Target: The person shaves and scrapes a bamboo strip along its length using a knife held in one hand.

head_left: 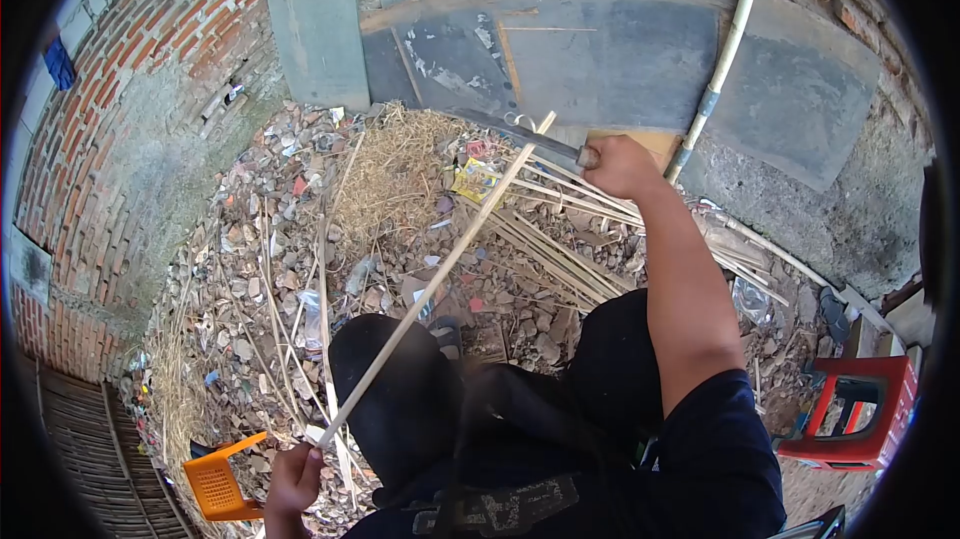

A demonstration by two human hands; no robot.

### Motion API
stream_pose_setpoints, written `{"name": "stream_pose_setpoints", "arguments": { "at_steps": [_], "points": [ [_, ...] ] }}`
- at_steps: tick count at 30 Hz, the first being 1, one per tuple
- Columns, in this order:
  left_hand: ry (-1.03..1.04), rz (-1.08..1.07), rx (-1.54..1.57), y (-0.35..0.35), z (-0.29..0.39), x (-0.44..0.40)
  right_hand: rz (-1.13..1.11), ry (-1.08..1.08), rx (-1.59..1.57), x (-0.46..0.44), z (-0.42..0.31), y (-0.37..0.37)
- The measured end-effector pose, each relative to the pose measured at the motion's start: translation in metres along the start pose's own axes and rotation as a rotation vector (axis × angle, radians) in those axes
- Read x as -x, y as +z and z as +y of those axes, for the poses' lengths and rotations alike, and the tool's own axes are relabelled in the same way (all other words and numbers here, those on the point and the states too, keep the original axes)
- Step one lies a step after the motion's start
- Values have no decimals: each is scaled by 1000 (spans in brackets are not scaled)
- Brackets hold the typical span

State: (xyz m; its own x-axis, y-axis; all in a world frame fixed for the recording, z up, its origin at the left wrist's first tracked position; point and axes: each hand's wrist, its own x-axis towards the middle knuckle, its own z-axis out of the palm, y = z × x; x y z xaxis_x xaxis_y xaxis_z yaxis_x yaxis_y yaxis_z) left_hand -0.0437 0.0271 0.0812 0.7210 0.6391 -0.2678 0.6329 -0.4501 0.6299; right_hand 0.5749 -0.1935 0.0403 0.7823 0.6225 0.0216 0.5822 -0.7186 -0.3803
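Note:
A long pale bamboo strip runs slantwise across the view, over the dark-clothed knee. Its lower end is in my left hand, whose fingers are wrapped round it. At the upper right, my right hand grips the handle of a long machete. The dark blade points left and crosses the strip near its top end, where a thin curled shaving stands up. Below the blade, several cut bamboo strips lie on the rubble.
Rubble and litter cover the ground. An orange plastic stool stands at lower left, a red stool at right. A long pole leans at grey panels. A brick wall rises at left.

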Motion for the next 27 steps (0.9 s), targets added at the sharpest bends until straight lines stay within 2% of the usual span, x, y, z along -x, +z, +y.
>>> {"name": "stream_pose_setpoints", "arguments": {
  "at_steps": [2, 6, 9, 12, 13, 16, 17, 20, 22, 23, 27],
  "points": [
    [12, 12, 3, 1, -4, -6, -16, -26, 88, 4, -12, -1],
    [99, 39, -21, 3, -10, -10, -227, -193, 147, 17, -40, -18],
    [83, 36, -14, -5, -8, -7, -147, -158, 61, 7, -19, -9],
    [76, 57, -10, -9, -3, -5, -5, 164, 68, 2, -17, -9],
    [83, 63, -37, -6, -3, -9, -27, 190, 107, 3, -20, -11],
    [116, 83, -52, 1, -5, -19, 4, 89, 118, 7, -26, -6],
    [125, 89, -47, 2, -3, -21, -33, -14, 107, 7, -24, -5],
    [110, 72, -18, 4, 0, -19, -85, -125, 111, 8, -24, -10],
    [133, 54, -14, -5, -9, -15, 22, 68, -19, -2, -5, 0],
    [80, 42, 16, -8, 10, -11, 77, 167, -82, -6, 6, 4],
    [95, 41, -23, -3, 18, -14, 148, 149, -40, -4, 14, 7]
  ]
}}
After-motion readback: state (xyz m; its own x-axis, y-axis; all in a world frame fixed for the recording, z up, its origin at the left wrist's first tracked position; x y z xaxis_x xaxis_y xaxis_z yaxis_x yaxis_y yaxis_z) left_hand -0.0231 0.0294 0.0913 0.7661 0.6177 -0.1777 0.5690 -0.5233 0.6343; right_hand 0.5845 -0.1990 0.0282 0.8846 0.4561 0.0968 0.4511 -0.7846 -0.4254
